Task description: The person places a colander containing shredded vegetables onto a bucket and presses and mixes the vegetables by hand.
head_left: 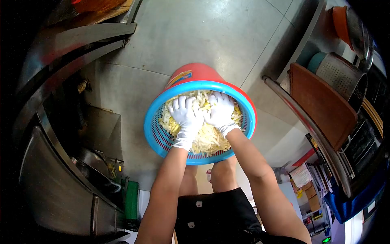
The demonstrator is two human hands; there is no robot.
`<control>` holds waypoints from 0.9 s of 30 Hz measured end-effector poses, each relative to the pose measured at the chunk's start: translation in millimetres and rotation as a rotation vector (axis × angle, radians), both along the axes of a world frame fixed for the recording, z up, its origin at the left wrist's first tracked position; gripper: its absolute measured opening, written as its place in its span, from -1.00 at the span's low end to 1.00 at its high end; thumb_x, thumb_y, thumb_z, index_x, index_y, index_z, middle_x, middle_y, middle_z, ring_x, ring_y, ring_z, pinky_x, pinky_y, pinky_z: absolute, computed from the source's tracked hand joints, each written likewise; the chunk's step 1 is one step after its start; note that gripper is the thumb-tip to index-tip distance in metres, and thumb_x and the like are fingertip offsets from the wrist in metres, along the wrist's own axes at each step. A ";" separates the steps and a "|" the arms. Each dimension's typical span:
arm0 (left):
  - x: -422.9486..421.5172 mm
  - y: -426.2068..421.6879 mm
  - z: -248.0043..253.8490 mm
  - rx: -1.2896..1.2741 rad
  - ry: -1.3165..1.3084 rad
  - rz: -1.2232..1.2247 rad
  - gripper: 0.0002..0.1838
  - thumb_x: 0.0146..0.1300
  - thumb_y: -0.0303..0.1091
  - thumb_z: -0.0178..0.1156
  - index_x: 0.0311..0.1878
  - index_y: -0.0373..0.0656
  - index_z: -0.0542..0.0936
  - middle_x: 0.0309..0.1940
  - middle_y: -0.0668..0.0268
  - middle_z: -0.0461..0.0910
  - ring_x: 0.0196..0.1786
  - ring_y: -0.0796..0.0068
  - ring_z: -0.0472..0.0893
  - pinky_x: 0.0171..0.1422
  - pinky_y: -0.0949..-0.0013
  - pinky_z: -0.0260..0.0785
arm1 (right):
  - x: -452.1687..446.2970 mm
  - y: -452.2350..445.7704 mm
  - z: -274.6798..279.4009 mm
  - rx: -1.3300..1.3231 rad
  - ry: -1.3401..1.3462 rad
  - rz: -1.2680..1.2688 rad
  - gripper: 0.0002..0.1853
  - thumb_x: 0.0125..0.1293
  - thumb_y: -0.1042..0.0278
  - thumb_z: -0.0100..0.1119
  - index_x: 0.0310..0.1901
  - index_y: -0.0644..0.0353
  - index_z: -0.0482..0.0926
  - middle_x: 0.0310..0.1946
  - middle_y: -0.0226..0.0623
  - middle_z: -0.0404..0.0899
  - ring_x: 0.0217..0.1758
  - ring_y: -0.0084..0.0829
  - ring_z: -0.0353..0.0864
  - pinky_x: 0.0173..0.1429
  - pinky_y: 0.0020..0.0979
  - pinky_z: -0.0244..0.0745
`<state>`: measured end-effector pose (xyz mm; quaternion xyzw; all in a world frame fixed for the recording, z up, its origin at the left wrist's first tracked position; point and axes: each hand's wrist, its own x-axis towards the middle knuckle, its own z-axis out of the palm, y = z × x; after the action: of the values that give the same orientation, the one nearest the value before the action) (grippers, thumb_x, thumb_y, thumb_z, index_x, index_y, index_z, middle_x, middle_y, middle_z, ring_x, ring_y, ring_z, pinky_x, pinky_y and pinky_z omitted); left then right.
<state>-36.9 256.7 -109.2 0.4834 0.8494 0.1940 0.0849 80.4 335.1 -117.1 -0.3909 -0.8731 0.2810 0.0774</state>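
Pale cut strips (209, 140), some yellowish, fill much of a blue slotted basket (151, 118). The basket sits in the mouth of a red bucket (197, 73). Both my hands wear white gloves. My left hand (185, 116) presses on the strips at the left of the basket, its fingers spread. Beside it, my right hand (220, 110) lies on the strips at the right, fingers apart and partly sunk among them. The two hands nearly meet at the thumbs.
Metal counters (61, 183) stand on the left. At right, a rack with a metal rail (300, 114) bears a brown board (321, 105), a perforated metal container (339, 77) and an orange bowl (342, 25). Grey tiled floor (203, 32) surrounds the bucket.
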 end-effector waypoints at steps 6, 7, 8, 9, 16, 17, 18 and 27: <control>-1.8 1.3 0.2 0.003 -0.011 -0.003 -0.70 0.14 -0.08 0.05 -0.23 -0.09 0.55 -0.23 0.18 0.52 -0.11 0.03 0.46 0.05 -0.03 0.19 | -1.1 0.0 -0.5 -0.021 0.007 -0.015 -0.51 -0.08 -0.05 0.19 -0.19 0.17 0.57 -0.18 -0.09 0.55 -0.11 -0.01 0.52 -0.04 0.05 0.39; -1.8 0.9 0.0 -0.005 -0.008 -0.007 -0.69 0.14 -0.08 0.05 -0.23 -0.10 0.55 -0.23 0.18 0.52 -0.11 0.03 0.46 0.05 -0.03 0.19 | -1.7 1.0 0.0 -0.016 0.010 -0.014 -0.51 -0.08 -0.05 0.19 -0.19 0.17 0.57 -0.18 -0.09 0.55 -0.12 -0.01 0.52 -0.05 0.05 0.39; -2.2 0.3 -0.3 -0.013 -0.004 -0.012 -0.69 0.14 -0.07 0.05 -0.23 -0.10 0.55 -0.23 0.17 0.52 -0.11 0.03 0.46 0.05 -0.02 0.19 | -1.9 1.1 0.3 -0.009 0.004 -0.012 -0.51 -0.09 -0.04 0.19 -0.19 0.17 0.57 -0.18 -0.09 0.55 -0.12 -0.02 0.52 -0.06 0.04 0.39; -2.8 0.7 0.2 -0.019 0.000 -0.016 -0.69 0.14 -0.07 0.05 -0.23 -0.10 0.55 -0.23 0.17 0.53 -0.11 0.03 0.46 0.05 -0.02 0.19 | -2.0 1.5 1.0 0.000 -0.001 -0.010 -0.50 -0.09 -0.04 0.19 -0.18 0.17 0.57 -0.18 -0.09 0.55 -0.13 -0.02 0.52 -0.06 0.03 0.39; -3.8 2.6 -1.8 -0.022 0.025 -0.014 -0.67 0.14 -0.05 0.06 -0.24 -0.11 0.55 -0.22 0.17 0.53 -0.10 0.04 0.47 0.04 -0.02 0.19 | -3.4 2.7 1.1 0.026 -0.011 -0.009 -0.49 -0.11 -0.04 0.20 -0.18 0.17 0.57 -0.23 -0.10 0.54 -0.18 -0.04 0.53 -0.11 0.01 0.40; -3.6 2.9 -1.4 -0.021 0.024 -0.013 -0.67 0.14 -0.05 0.06 -0.24 -0.11 0.55 -0.22 0.17 0.53 -0.10 0.04 0.47 0.04 -0.02 0.19 | -4.1 2.5 0.4 0.027 -0.010 -0.014 -0.49 -0.11 -0.04 0.20 -0.18 0.17 0.57 -0.24 -0.10 0.54 -0.19 -0.04 0.53 -0.12 0.00 0.40; -3.5 3.0 -0.9 -0.020 0.022 -0.012 -0.67 0.14 -0.05 0.06 -0.24 -0.11 0.55 -0.22 0.17 0.53 -0.10 0.04 0.47 0.04 -0.02 0.19 | -4.1 1.6 0.2 0.027 -0.011 -0.020 -0.49 -0.11 -0.05 0.20 -0.18 0.17 0.58 -0.25 -0.10 0.53 -0.20 -0.04 0.53 -0.13 0.00 0.41; -6.0 4.6 -2.9 0.003 0.017 -0.022 -0.68 0.17 -0.07 0.03 -0.24 -0.12 0.56 -0.21 0.14 0.54 -0.09 0.01 0.47 0.04 -0.04 0.20 | -2.5 2.3 -2.3 0.030 -0.039 -0.004 -0.43 -0.08 -0.11 0.19 -0.10 0.15 0.59 -0.24 -0.13 0.55 -0.25 -0.10 0.55 -0.18 -0.03 0.46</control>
<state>-42.9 261.3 -112.1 0.4944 0.8445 0.1900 0.0790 77.9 337.5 -119.4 -0.3970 -0.8777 0.2599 0.0666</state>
